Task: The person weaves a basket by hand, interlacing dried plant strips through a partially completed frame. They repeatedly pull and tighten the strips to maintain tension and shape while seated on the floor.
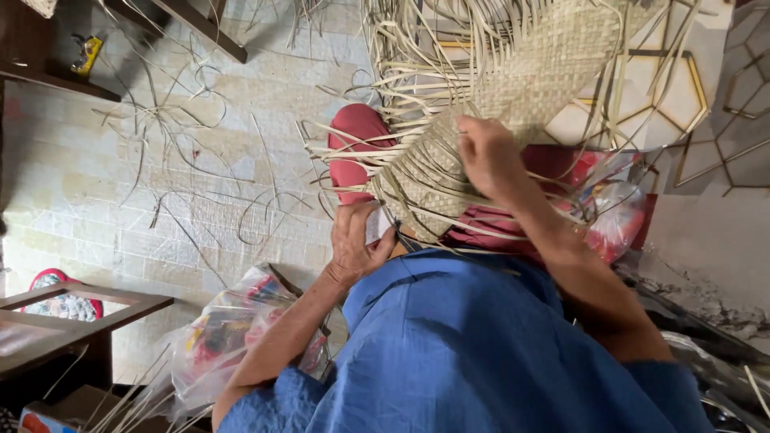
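Far left of the scene, a dark wooden frame [80, 309] is standing on the tiled floor [120, 200], and loose straw strands [160, 128] are lying scattered across the tiles. A clear plastic bag [233, 329] with coloured contents is sitting near the person's left forearm.

The left hand [357, 244] is resting at the near edge of the woven mat [433, 172], with the mat lying just beyond and to the right of its grip. The fingers [353, 216] are curling upward against the mat's lower corner, thumb pointing right toward the weave; the grip is half closed and pinching the mat's edge, though the exact strand cannot be told.

The mat is draping over the person's lap, across red trousers [357, 132], and is rising to the far right as a flat plaited sheet with unwoven strips [417, 64] fanning out on its left and far edges.

The right hand [489, 156] is lying palm down on the weave, fingers bent and pressing on the plaited surface, holding it in place.

Open floor is lying left of the mat; on the right, a red-printed plastic bag [618, 212] and patterned floor tiles [690, 88] are crowding close.
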